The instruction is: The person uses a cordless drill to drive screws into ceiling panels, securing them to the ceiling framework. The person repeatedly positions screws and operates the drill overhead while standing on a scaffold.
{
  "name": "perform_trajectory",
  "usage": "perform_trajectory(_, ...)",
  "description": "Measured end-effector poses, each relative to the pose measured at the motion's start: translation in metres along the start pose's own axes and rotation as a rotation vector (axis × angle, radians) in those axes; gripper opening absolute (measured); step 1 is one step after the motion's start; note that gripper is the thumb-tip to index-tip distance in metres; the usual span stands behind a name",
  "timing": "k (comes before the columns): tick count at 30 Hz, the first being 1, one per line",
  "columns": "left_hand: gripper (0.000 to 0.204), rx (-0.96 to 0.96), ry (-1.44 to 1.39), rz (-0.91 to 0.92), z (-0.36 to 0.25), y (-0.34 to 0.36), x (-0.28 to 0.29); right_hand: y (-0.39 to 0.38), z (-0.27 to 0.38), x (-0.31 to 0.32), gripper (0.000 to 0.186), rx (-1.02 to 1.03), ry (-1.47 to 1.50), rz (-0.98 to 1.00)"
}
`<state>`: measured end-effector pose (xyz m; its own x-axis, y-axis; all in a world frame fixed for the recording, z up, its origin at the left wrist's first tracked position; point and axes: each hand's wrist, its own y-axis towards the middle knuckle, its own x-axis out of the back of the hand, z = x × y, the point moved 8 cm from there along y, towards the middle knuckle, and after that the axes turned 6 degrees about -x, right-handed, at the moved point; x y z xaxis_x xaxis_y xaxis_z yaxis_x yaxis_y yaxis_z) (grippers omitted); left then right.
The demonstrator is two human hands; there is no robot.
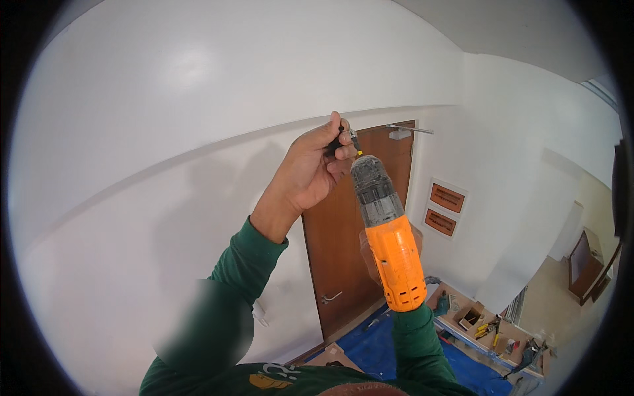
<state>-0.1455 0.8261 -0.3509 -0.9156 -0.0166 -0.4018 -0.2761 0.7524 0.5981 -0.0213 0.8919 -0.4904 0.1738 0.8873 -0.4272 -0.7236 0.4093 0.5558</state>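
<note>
My right hand (368, 256) is wrapped round the grip of an orange and black power drill (394, 254), mostly hidden behind its body. The drill is raised and points up and away, its dusty chuck at the far end. A short bit with a yellow band (359, 154) sticks out of the chuck. Just left of the tip, my left hand (312, 165) is raised with bent fingers, pinching a small black piece (335, 144). Fingers cover part of that piece, so its kind is unclear. Its far end is close to the bit; whether they touch I cannot tell.
A white wall with a ledge (264, 129) spans the left and front. Beyond my hands stands a brown door (347, 244) with a closer (399, 134) on top. Two framed orange-brown panels (447, 197) are on the right wall. Tools lie on a bench (456, 315) above blue floor sheeting (373, 346).
</note>
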Motion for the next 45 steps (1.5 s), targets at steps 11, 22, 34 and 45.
perform_trajectory(11, 0.033, -0.042, 0.195, -0.009, -0.029, -0.010, 0.006, 0.015, -0.002, -0.024, 0.018, 0.393, -0.694, -0.132)
perform_trajectory(22, 0.035, -0.152, 0.352, 0.011, -0.069, -0.014, -0.020, 0.011, 0.034, -0.082, 0.029, 0.772, -1.145, -0.260)
perform_trajectory(34, 0.031, -0.577, 0.740, -0.050, -0.207, 0.041, -0.047, 0.116, 0.087, -0.156, 0.034, 1.102, -1.141, -0.226)
perform_trajectory(45, 0.034, -0.732, 0.789, -0.060, -0.305, 0.118, -0.052, 0.214, 0.138, -0.210, 0.047, 1.184, -1.109, -0.135)
